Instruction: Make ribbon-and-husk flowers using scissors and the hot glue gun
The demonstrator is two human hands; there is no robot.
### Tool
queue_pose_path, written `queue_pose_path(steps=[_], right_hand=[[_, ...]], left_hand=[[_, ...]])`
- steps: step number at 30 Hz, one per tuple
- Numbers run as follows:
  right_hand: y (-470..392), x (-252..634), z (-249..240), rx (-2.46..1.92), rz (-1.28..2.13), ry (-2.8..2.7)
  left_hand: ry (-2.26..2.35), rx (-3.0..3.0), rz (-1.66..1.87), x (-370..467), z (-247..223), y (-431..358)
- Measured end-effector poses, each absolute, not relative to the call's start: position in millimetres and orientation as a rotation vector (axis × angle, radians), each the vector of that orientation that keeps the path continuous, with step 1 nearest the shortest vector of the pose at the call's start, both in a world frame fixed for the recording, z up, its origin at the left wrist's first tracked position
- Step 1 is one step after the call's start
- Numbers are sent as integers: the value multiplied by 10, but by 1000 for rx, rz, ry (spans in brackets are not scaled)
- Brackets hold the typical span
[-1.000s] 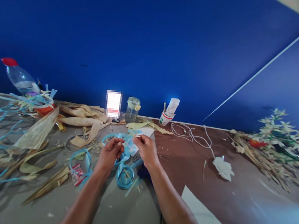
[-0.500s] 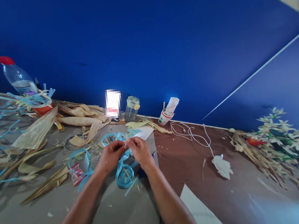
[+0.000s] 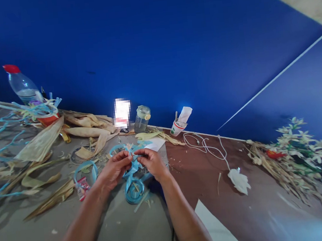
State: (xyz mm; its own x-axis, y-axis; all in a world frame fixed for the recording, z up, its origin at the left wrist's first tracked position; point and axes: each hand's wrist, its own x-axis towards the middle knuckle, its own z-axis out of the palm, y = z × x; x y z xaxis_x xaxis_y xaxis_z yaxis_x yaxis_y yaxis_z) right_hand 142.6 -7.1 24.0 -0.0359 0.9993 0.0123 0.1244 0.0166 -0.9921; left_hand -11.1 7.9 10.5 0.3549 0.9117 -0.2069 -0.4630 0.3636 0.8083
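My left hand pinches a small pale flower-like piece with light blue ribbon at its base. Close beside it, my right hand is closed, thumb against fingers, on the light blue ribbon at the same spot. Fingers partly hide where ribbon and pale piece meet. Below the hands a coil of blue ribbon lies on the grey table, and another blue loop curves to the left.
Dry husks, a red-capped bottle and a red cup stand or lie at left. Behind are a jar and a white cup. A cable, crumpled tissue, paper and white flowers are at right.
My hands have moved slightly apart and turned, showing the pale piece more clearly between them. My left fingers have spread a little over it. The view has tilted slightly.
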Motion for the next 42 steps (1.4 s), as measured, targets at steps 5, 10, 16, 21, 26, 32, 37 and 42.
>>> queue_pose_path(steps=[5,10,16,21,26,32,37,42], right_hand=[[-48,1481,221,-1284,1085,-1415],[-28,1495,178,-1247,1120,-1466],[-30,1496,210,-1330,1129,-1463],[-52,1486,251,-1385,993,-1498],[-75,1457,264,-1322,1028,-1491],[-92,1433,292,-1329,1045,-1481],[-91,1420,253,-1404,935,-1594],[-92,1501,305,-1414,719,-1634]], left_hand=[[689,750,949,-135,73,92],[621,703,893,-174,61,104],[612,672,938,-173,95,82],[647,693,920,-170,129,62],[584,721,917,-171,113,57],[477,758,991,-145,113,41],[477,664,1108,-130,95,68],[519,510,1196,-124,25,123]])
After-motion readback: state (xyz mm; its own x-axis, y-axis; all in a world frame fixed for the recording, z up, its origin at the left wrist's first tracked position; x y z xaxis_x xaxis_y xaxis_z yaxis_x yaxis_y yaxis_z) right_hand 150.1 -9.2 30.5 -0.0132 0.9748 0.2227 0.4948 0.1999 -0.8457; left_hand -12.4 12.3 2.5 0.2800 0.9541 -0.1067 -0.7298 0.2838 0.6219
